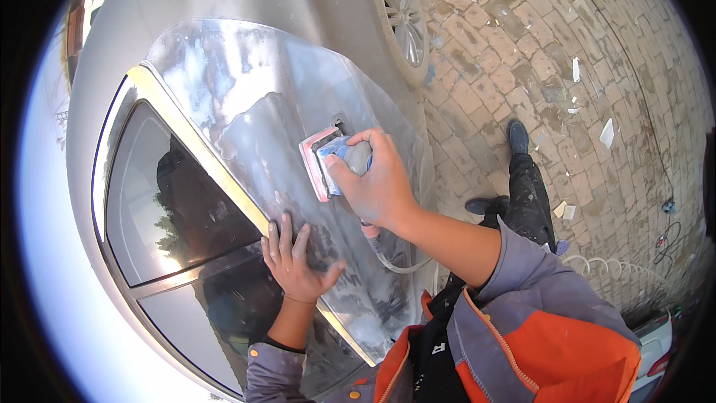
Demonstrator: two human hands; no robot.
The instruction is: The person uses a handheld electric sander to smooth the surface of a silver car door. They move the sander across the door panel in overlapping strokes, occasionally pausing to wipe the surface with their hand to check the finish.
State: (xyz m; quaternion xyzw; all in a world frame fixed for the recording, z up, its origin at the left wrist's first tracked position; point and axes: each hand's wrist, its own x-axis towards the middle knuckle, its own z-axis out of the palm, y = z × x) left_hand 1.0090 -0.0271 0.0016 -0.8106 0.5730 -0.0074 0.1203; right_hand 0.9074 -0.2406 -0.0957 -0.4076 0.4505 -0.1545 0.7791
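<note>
Covering most of the sander [328, 160], the right hand [377, 183] has its grip clamped round it; left hand [294, 257] spread flat on the door panel [246, 97].

A spoked car wheel [403, 15] stands on brick paving [537, 45]. White paper scraps [606, 133] lie scattered over the bricks, and a thin dark cable [666, 242] curls near the right edge. The dark side window [175, 201] reflects trees.
</note>
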